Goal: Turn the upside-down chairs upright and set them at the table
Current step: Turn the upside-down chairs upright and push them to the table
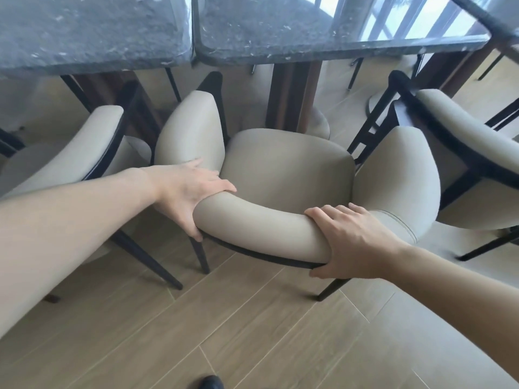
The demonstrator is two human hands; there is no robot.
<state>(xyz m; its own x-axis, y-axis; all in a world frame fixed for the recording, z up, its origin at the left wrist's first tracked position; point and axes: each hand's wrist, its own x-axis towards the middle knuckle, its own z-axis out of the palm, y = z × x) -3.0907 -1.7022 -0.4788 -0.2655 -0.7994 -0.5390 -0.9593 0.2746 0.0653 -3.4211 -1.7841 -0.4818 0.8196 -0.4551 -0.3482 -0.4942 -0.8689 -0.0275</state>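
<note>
Both hands are on the middle chair (286, 167), and it stands upright, its dark legs on the wooden floor (252, 332). The left hand (188, 192) wraps the curved backrest (261, 231) at its left end, thumb over the top and fingers curled under the dark lower edge. The right hand (354, 242) is closed round the right end of the same backrest, fingers over the top, thumb tucked below. So the backrest's long axis runs side to side between the hands, each about as near to it as the other.

Here is what matters: the desk (337, 37) lies straight ahead of the hands, beyond the seat. The front of the seat sits near the desk's edge, close by the wooden pedestal (292, 94). I judge the next move to be an even forward push from both hands, keeping the backrest parallel to the desk's edge.

Watch the sides, though: a neighbouring chair (92, 141) stands just left and another chair (463, 153) just right.
</note>
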